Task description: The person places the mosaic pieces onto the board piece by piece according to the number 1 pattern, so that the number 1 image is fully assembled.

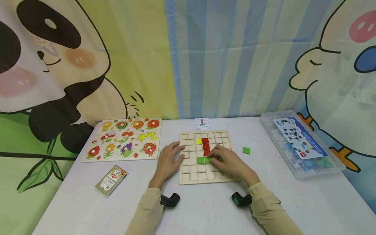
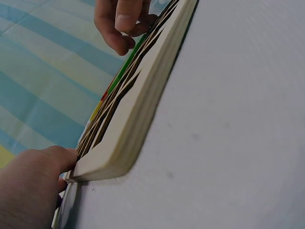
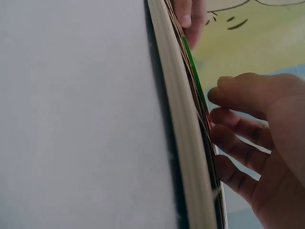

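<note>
A wooden grid board lies on the table. A yellow piece sits in it beside a column of red tiles. Below them is a green tile, with another green tile partly covered by my right hand. That hand's bent fingers touch the board around this tile; the right wrist view shows nothing lifted between thumb and fingers. My left hand rests against the board's left edge, its thumb touching the rim in the left wrist view. A loose green tile lies right of the board.
Behind the board is a small pattern card. On the left are a fruit puzzle board and a playing-card box. A clear plastic case with blue and green pieces stands at the right. A curtain hangs behind the table.
</note>
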Demonstrator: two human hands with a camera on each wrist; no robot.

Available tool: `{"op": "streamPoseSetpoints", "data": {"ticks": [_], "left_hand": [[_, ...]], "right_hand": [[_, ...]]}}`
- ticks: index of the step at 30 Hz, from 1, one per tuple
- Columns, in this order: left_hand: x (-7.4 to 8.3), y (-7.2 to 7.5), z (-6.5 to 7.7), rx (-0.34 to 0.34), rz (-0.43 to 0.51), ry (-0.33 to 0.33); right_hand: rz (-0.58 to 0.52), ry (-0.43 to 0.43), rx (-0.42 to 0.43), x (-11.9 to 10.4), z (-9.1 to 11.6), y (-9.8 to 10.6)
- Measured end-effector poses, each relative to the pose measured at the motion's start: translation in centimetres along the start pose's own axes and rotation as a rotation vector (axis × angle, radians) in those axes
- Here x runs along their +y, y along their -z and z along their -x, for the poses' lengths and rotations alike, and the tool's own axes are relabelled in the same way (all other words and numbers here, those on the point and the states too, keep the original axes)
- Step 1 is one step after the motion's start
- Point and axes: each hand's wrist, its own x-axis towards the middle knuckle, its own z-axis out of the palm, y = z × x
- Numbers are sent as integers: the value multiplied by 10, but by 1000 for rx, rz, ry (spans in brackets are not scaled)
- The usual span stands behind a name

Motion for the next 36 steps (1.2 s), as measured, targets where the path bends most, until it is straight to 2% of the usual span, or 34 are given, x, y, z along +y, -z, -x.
{"op": "streamPoseSetpoints", "data": {"ticks": [6, 17, 27, 36], "left_hand": [[0, 0, 1, 10, 2, -9], [-2, -1, 1, 10, 7, -8], [-2, -1, 0, 3, 17, -6], [-1, 0, 1, 6, 13, -11]], "right_hand": [[-71, -38, 53, 18, 3, 15], [-60, -149, 140, 49, 13, 39], [-34, -202, 188, 68, 23, 49], [-28, -252, 195, 80, 31, 57]]}}
